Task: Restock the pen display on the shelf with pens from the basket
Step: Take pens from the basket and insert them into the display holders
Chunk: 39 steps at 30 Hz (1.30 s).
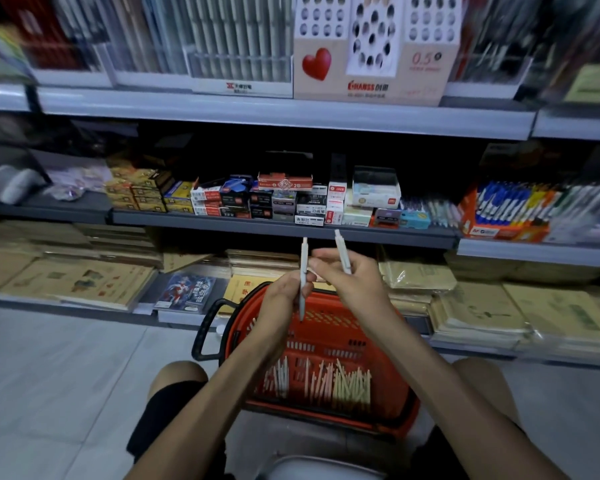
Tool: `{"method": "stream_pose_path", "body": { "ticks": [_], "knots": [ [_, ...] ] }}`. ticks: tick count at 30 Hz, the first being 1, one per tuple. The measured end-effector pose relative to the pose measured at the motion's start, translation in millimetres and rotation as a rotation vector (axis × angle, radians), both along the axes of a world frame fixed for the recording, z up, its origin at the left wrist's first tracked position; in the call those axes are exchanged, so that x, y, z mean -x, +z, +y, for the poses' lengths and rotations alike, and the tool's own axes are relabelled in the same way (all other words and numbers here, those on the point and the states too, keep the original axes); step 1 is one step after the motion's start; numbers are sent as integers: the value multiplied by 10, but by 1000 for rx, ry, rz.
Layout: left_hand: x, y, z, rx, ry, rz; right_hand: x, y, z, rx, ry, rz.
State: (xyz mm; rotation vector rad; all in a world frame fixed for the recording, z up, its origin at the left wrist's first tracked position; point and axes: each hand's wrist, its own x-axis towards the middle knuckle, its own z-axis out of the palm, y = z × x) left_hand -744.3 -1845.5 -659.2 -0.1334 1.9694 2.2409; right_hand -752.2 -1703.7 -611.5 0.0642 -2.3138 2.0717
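My left hand [282,298] grips a white pen [303,268] upright above the red basket [388,382]. Close beside it, my right hand [352,276] holds a second white pen [342,251] tilted up to the left. Several white, pink and pale yellow pens [326,379] lie in the basket on the floor between my knees. The cardboard pen display [374,50] with round holes and a red heart stands on the top shelf, straight above my hands. Its holes look mostly bare.
Small stationery boxes [278,199] fill the middle shelf; a box of blue-capped pens [503,213] sits to the right. Notebooks [80,278] are stacked on the bottom shelf. Clear pen racks [236,39] stand left of the display. The basket's black handle [205,327] sticks out left.
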Motion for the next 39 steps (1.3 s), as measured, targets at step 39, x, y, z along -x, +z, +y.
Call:
{"method": "stream_pose_path", "body": {
  "ticks": [39],
  "knots": [
    [1766, 2999, -476, 303, 318, 708, 1618, 3167, -328, -243, -86, 515]
  ]
}}
